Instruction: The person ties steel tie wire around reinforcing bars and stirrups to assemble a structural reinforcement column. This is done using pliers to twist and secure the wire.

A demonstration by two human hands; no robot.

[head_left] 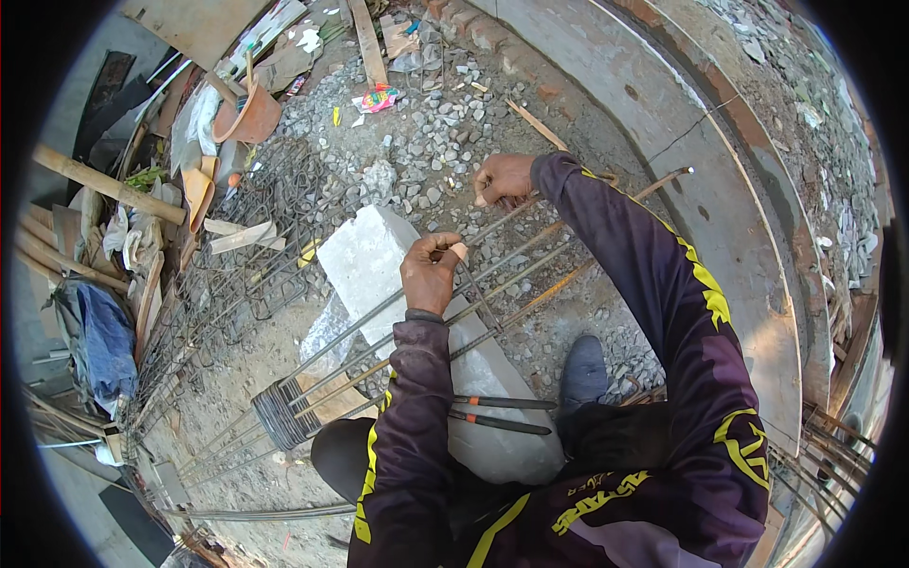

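Note:
Several long steel bars point(516, 275) run side by side in front of me, from lower left to upper right. My left hand point(431, 276) is closed in a pinch beside the top corner of a bent steel stirrup point(480, 295) that crosses the bars; what its fingertips hold, if anything, is too small to make out. Near the far end of the uppermost bar, my right hand point(504, 182) has its fingers curled, their grip partly hidden. Pincers with black, orange-banded handles point(502, 413) lie on a pale block point(511, 450), their head hidden by my left forearm. A stack of stirrups point(287, 415) surrounds the bars at lower left.
Another white block point(365, 251) lies under the bars. Grey gravel point(426, 142) covers the ground ahead, with a tangle of bent steel point(275, 199) to the left. An orange-brown bucket point(248, 115) stands among scrap. A curved concrete ledge point(701, 180) borders the right side.

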